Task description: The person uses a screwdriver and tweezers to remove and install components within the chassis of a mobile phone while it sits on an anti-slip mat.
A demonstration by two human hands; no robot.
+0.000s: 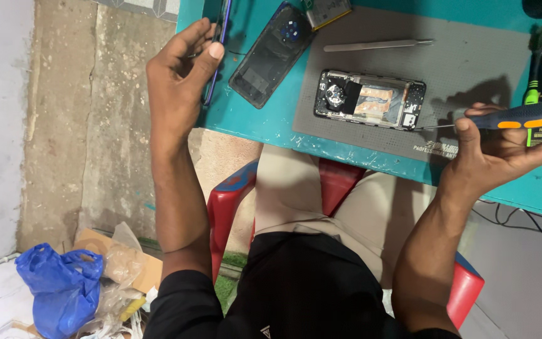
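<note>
While gripping a screwdriver (522, 117) in right hand (503, 147), tip at opened phone (369, 99) on grey mat (472, 59). Left hand (180, 72) pinching thin frame (216, 50) at surface (252, 122) edge, clear of work.

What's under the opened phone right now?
The opened phone lies flat on a grey work mat, which covers the teal table. Anything directly beneath the phone is hidden.

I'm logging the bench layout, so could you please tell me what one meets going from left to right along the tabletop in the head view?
Left hand pinching a thin purple frame → detached phone back cover → opened phone on the grey mat → right hand holding a blue and orange screwdriver.
</note>
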